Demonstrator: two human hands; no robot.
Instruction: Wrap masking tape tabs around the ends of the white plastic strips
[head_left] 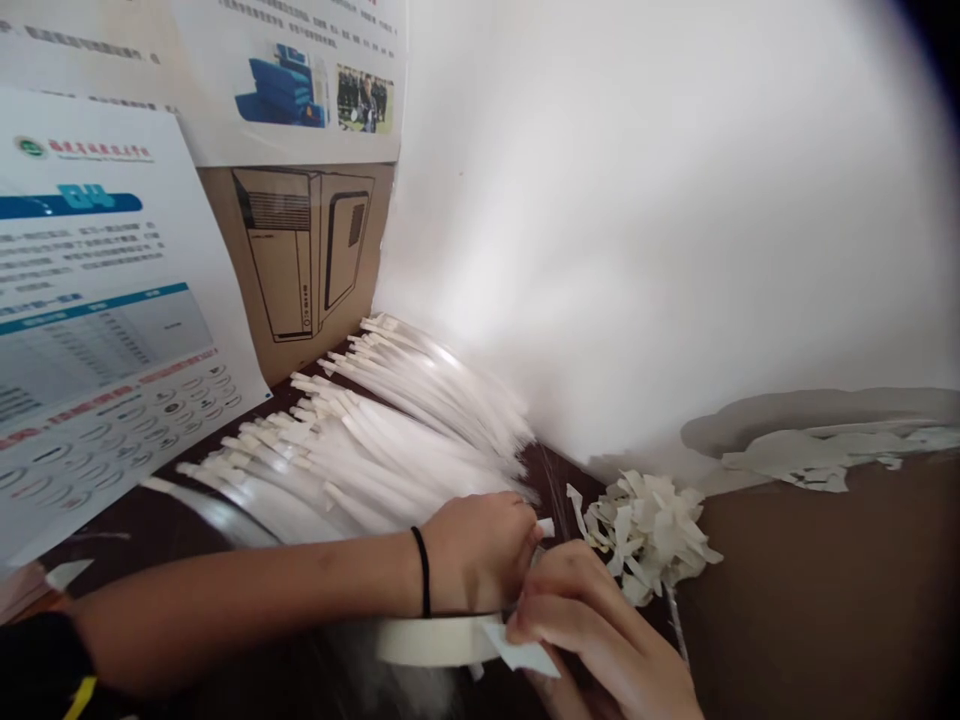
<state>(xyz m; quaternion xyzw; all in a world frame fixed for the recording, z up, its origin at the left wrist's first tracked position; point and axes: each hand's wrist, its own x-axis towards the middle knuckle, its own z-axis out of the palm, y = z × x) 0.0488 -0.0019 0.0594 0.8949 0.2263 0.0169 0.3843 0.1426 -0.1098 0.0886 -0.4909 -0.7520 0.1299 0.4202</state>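
My left hand [480,555], with a black band at the wrist, is closed in a fist around a bundle of white strands. Its white end [546,527] pokes out beyond the fingers, and blurred strands [409,690] trail below the forearm. Close against it, my right hand [600,625] pinches a short pale piece of masking tape [525,652]. Below my left wrist a roll of masking tape [435,641] shows edge-on, partly covered by the hands. Many similar strand bundles [360,440] with wrapped ends lie in rows behind my left arm.
A heap of torn pale tape scraps [652,535] sits to the right of the hands. Behind the dark tabletop [547,480] rises a white wall [637,220] with peeling paint low down. Printed sheets [97,320] and a cardboard panel [307,250] stand at left.
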